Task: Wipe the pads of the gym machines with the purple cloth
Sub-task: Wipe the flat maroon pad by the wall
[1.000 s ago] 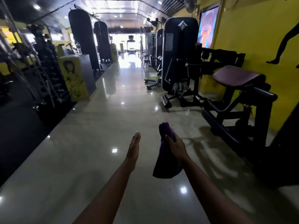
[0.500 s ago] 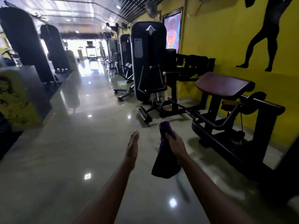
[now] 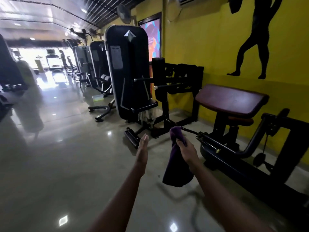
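The shiny floor (image 3: 58, 164) is wide on the left and runs far back to the bright end of the room. Along the right side stands a yellow wall (image 3: 209, 47) with a row of black machines in front of it. The nearest machine (image 3: 242, 158) has a low black frame that sticks out onto the floor, just right of the hands. Its dark red pad (image 3: 232, 101) sits up high, farther off and to the right. A tall black machine (image 3: 127, 67) stands beyond it, its feet reaching out to the left.

The left hand (image 3: 143, 148) is flat, fingers straight and together, and holds nothing. The right hand (image 3: 187, 151) has its fingers curled tight round the purple cloth (image 3: 177, 171). The cloth pokes up above the fist and hangs down below it, well apart from the pad.
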`<state>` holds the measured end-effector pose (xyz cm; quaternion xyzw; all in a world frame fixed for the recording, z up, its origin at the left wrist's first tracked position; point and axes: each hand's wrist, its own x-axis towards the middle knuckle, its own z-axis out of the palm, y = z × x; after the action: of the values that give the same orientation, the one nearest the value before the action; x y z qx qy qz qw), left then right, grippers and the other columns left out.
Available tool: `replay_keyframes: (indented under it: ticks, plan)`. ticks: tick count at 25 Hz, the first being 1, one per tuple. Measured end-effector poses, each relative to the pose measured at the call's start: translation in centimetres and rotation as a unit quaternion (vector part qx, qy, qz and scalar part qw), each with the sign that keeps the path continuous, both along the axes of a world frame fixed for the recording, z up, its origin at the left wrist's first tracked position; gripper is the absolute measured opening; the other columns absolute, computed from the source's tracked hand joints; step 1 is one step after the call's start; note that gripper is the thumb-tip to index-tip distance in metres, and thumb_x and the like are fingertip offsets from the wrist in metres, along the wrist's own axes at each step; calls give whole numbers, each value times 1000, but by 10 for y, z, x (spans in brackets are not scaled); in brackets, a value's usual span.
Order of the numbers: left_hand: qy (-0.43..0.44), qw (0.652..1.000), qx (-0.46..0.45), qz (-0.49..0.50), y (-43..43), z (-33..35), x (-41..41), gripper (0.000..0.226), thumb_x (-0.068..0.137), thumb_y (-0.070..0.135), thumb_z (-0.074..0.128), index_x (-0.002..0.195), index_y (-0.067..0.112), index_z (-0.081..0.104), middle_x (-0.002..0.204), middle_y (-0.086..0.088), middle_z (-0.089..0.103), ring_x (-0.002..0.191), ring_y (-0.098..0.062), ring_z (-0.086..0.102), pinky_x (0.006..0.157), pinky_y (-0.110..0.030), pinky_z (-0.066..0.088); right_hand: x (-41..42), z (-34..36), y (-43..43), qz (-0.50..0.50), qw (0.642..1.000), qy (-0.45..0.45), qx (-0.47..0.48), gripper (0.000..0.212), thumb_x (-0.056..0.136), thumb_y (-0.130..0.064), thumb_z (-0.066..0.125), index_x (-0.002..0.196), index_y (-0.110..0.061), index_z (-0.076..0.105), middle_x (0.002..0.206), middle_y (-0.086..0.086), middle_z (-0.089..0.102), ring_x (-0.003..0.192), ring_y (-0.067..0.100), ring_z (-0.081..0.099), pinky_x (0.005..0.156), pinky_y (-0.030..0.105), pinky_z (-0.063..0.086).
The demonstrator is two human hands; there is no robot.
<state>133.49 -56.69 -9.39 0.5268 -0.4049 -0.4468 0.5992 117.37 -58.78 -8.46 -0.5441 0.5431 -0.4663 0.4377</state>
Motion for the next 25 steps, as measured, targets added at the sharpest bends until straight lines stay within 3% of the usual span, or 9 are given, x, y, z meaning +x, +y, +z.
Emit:
replay_keyframes:
  ticks: [5, 9, 14, 19, 25]
  plan:
    - [-6, 997, 5, -83, -153, -2, 75, 54, 99, 43, 31, 148, 21, 26, 154, 2, 27, 142, -13, 24, 106, -25, 18, 68, -3, -130, -95, 995, -13, -10, 29, 95, -29, 49, 121, -19, 57, 106, 6, 62, 96, 20, 56, 77, 26, 37]
    - [-24, 987, 11, -158, -263, 4, 107, 55, 99, 45, 29, 149, 23, 25, 155, 1, 25, 142, -16, 24, 109, -31, 19, 96, -2, -217, -169, 985, -34, 4, 31, 95, -30, 49, 124, -19, 56, 108, 7, 63, 100, 23, 58, 80, 29, 40]
    - [-21, 970, -4, -243, -400, 9, 93, 53, 100, 43, 30, 147, 19, 29, 154, 1, 28, 142, -15, 25, 112, -32, 18, 93, 1, -324, -282, 959, -1, -38, 29, 95, -23, 50, 120, -12, 59, 106, 6, 63, 99, 20, 57, 81, 25, 38]
    - [-26, 955, -35, -292, -549, 9, 65, 53, 100, 41, 34, 146, 16, 31, 150, 3, 32, 140, -14, 28, 114, -30, 18, 64, 5, -447, -310, 947, 9, -83, 28, 95, -22, 51, 119, -11, 60, 114, 9, 64, 105, 22, 57, 88, 26, 39]
    - [-14, 932, -39, -359, -719, 7, 9, 89, 74, 77, 50, 142, 20, 41, 147, 3, 41, 137, -14, 36, 118, -43, 23, 15, 30, -587, -376, 922, 59, -79, 20, 95, -20, 51, 108, -10, 62, 98, 6, 62, 93, 18, 55, 75, 25, 35]
